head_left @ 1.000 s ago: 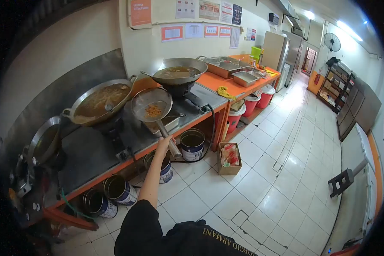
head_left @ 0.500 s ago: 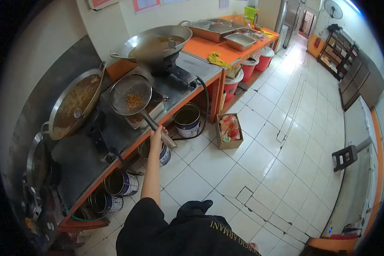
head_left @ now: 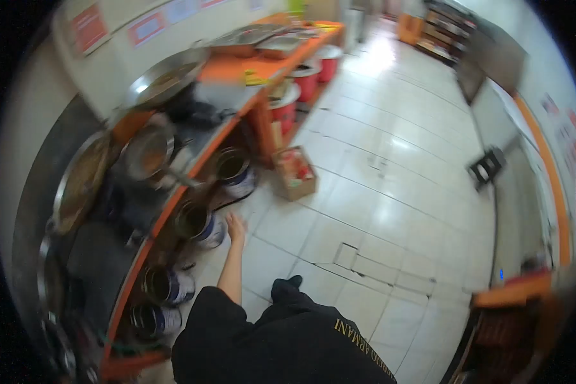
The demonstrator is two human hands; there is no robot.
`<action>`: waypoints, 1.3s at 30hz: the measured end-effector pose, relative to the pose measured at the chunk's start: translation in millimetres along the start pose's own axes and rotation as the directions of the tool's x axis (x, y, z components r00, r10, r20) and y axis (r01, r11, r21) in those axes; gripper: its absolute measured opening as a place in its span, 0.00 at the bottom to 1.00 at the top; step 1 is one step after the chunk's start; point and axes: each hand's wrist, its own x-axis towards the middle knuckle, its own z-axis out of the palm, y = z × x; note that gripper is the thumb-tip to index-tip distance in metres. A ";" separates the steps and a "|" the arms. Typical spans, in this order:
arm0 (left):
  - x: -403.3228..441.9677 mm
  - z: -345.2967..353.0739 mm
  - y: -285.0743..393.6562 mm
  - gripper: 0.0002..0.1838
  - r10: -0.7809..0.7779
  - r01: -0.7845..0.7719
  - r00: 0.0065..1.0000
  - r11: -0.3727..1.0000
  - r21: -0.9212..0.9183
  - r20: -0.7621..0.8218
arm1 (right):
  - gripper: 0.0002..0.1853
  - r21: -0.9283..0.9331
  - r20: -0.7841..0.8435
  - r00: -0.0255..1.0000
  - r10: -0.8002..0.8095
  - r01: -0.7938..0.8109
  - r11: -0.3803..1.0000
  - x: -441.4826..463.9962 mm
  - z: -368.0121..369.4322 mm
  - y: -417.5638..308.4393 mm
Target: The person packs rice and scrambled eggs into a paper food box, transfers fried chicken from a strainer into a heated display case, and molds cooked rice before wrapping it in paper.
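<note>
My left hand (head_left: 235, 225) is held out over the floor with its fingers stretched and nothing in them. It is a little below the handle end of a mesh strainer (head_left: 136, 148), apart from it. The strainer lies on the metal counter, its handle jutting past the front edge, with something brown and crumbly in its mesh. Beside it stands a wide wok of brown oil (head_left: 91, 169); another wok (head_left: 141, 86) sits farther along on a burner. My right hand is out of sight. The view is smeared by motion.
Below the counter's orange edge stand several large tins (head_left: 208, 235). A cardboard box (head_left: 297, 189) with red-and-white packets sits on the tiled floor (head_left: 365, 211). Farther off are red buckets (head_left: 306, 84), metal trays (head_left: 280, 46) and a yellow cloth (head_left: 255, 78). A dark-handled fixture (head_left: 486, 168) juts from the right.
My left hand has let go of the strainer's handle and drawn back from it. The strainer stays on the counter. My view has turned to the right.
</note>
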 end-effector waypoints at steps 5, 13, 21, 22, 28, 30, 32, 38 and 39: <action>-223.1 201.6 -65.1 0.35 -0.399 -0.640 0.166 0.652 0.406 0.902 | 0.23 -0.223 -0.219 0.973 -0.066 0.016 0.975 -47.3 14.7 129.2; -498.9 368.1 107.0 0.42 -0.852 -0.889 -0.329 0.425 0.173 0.407 | 0.24 0.274 -0.552 0.822 0.139 0.022 0.961 -125.0 -3.5 166.9; -707.8 447.3 157.3 0.33 -0.606 -0.886 -0.463 0.310 -0.344 0.646 | 0.18 0.626 -0.707 0.455 0.542 0.044 0.779 -218.7 -59.8 325.9; -743.5 465.2 153.0 0.32 -0.614 -0.890 -0.456 0.294 -0.349 0.645 | 0.17 0.646 -0.717 0.361 0.596 0.023 0.763 -218.7 -29.8 370.3; -1062.6 526.5 116.7 0.24 -0.707 -0.832 -0.380 -0.022 -0.555 0.596 | 0.15 0.911 -0.145 0.014 0.989 -0.388 0.139 -286.6 98.8 407.1; -1191.8 503.8 75.9 0.20 -0.623 -0.661 -0.522 -0.136 -0.738 0.582 | 0.14 0.966 0.215 0.201 0.956 -0.188 -0.177 -265.1 158.2 387.2; -1308.5 434.1 39.7 0.19 -0.680 0.013 -0.705 -0.298 -0.955 0.203 | 0.13 0.976 0.216 0.122 0.969 -0.042 -0.212 -246.4 177.7 302.0; -1524.3 194.8 -35.9 0.20 -0.770 -0.109 -0.614 0.304 -0.946 -0.176 | 0.30 0.750 0.573 0.322 0.754 0.164 -0.641 -210.3 104.4 289.8; -1543.3 167.2 -34.9 0.20 -0.726 -0.017 -0.636 0.354 -0.935 -0.263 | 0.34 0.726 0.577 0.352 0.736 0.190 -0.661 -206.9 82.5 316.0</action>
